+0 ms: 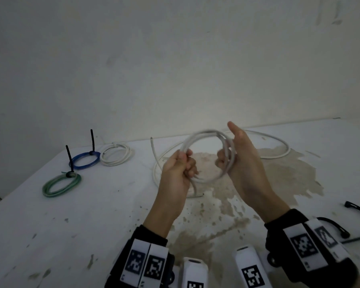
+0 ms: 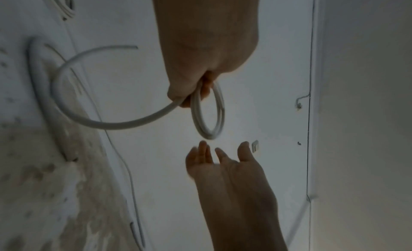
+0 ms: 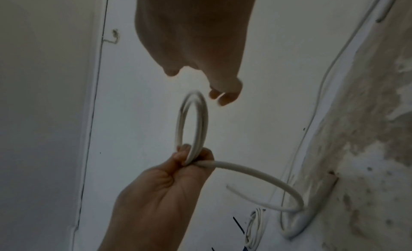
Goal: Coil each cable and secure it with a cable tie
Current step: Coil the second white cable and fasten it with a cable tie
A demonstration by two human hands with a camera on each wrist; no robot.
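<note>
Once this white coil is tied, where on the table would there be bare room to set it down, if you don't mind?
The near-left table, in front of the green coil, is bare. So is the strip between the small white coil and the loose cable. It is crowded under the hands, where the cable lies, and at the near right by the black ties.

Scuffed white wall [image 1: 175, 59], stained white table [image 1: 71, 225], dim light

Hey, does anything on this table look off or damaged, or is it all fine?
The table has a large brownish patch where the white surface looks stained or worn off, with flecks trailing toward the near edge. The white cable gripped by the left hand is only partly coiled, its tail loose across the table.
</note>
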